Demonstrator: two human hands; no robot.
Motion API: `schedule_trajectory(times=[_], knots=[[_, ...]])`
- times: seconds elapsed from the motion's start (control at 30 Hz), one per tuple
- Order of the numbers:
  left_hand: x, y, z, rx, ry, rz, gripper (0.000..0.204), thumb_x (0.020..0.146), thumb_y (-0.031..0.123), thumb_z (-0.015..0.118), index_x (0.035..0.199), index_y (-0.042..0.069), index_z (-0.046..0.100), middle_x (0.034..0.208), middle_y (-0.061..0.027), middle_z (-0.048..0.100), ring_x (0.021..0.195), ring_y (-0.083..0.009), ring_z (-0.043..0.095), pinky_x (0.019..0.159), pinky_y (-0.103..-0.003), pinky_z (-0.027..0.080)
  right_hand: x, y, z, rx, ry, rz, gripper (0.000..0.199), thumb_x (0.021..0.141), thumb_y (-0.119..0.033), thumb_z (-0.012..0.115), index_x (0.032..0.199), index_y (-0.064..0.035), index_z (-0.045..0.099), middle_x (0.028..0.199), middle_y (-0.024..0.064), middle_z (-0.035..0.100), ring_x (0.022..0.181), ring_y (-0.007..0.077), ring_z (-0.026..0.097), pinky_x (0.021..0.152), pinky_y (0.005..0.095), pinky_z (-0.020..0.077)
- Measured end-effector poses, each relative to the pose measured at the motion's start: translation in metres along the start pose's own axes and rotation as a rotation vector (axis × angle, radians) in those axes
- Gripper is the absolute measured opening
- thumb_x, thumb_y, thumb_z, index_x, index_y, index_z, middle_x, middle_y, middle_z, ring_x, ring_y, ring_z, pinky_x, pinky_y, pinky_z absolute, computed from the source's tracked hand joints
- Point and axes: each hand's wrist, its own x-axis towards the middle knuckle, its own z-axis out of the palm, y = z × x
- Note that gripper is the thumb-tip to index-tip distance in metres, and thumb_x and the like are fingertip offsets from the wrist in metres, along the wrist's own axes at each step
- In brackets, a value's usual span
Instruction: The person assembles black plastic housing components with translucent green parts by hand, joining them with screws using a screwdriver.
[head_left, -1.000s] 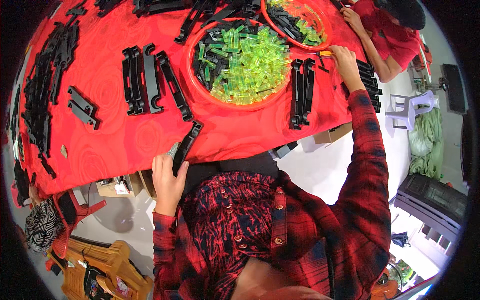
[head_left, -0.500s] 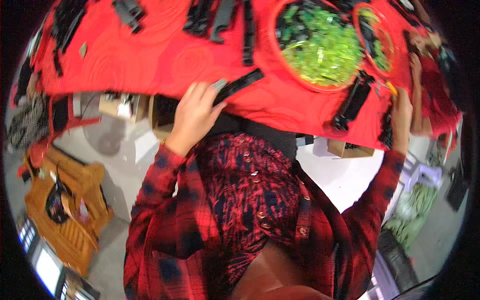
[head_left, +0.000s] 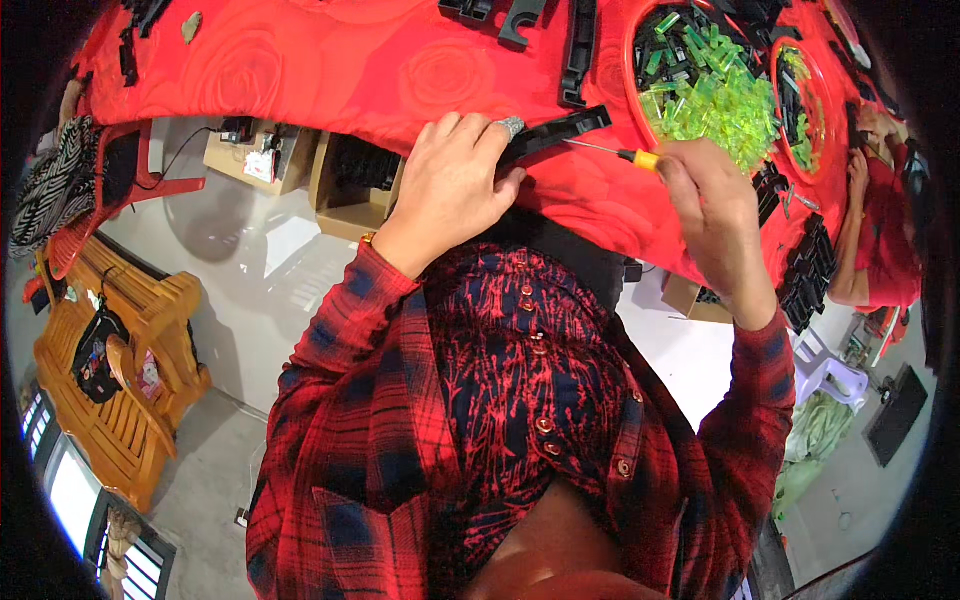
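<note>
My left hand [head_left: 455, 185] is closed around one end of a long black plastic part [head_left: 572, 127], pinning it near the table's front edge. My right hand [head_left: 715, 215] grips a small screwdriver [head_left: 645, 160] with a yellow and black handle. Its thin metal shaft points left, and the tip meets or nearly meets the edge of the black part; exact contact is too fine to make out. The fingers of my left hand hide the part's near end. Beyond my right hand stands a red-rimmed basin [head_left: 632, 75] holding green translucent pieces and black pieces.
A red rose-patterned cloth [head_left: 330, 80] covers the table. Black plastic parts [head_left: 578, 60] lie at the back, with more black parts [head_left: 808, 270] at the right edge. A second red basin [head_left: 826, 120] stands further right, near another person's arm [head_left: 852, 235]. Cardboard boxes [head_left: 345, 222] sit below the table.
My right hand has swung left from the table's right side, bringing the screwdriver to the black part. My left hand still holds that part. The whole view has shifted.
</note>
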Motion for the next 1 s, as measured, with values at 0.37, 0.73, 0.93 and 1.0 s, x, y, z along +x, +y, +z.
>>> schedule_trajectory(times=[0.37,0.73,0.93,1.0], knots=[[-0.011,-0.018,0.005,-0.128,0.028,-0.035,0.037,0.072,0.014,0.078,0.104,0.004,0.063,0.094,-0.0103,0.058,0.093,-0.0317,0.056,0.082,-0.041,0.048,0.027,-0.012,0.02,0.133,-0.224,0.168,0.023,0.09,-0.022,0.068,0.1,-0.0008,0.066,0.087,0.0201,0.068,0.081,0.0386,0.066,0.068,0.0429,0.0519],[-0.008,-0.019,0.008,-0.185,0.041,-0.077,0.03,0.071,0.013,0.077,0.096,0.004,0.062,0.088,-0.0107,0.055,0.088,-0.0326,0.054,0.079,-0.042,0.047,0.035,-0.01,0.027,-0.151,-0.176,-0.098,0.017,0.09,-0.02,0.063,0.097,-0.0043,0.067,0.083,0.0182,0.065,0.075,0.0382,0.064,0.065,0.0464,0.0515],[-0.009,-0.02,0.007,-0.231,0.025,-0.123,0.029,0.069,0.013,0.077,0.092,0.004,0.062,0.086,-0.0109,0.055,0.088,-0.0334,0.054,0.078,-0.043,0.046,0.046,-0.014,0.03,-0.101,-0.271,-0.093,0.021,0.092,-0.022,0.057,0.088,-0.0056,0.069,0.081,0.0174,0.066,0.076,0.037,0.065,0.065,0.0473,0.0515],[-0.008,-0.019,0.008,-0.24,0.034,-0.125,0.029,0.069,0.013,0.077,0.092,0.004,0.062,0.086,-0.0109,0.055,0.088,-0.0336,0.054,0.078,-0.043,0.046,0.048,-0.014,0.032,-0.106,-0.304,-0.067,0.023,0.092,-0.024,0.055,0.087,-0.0054,0.069,0.079,0.0179,0.066,0.077,0.0371,0.065,0.066,0.048,0.0513]])
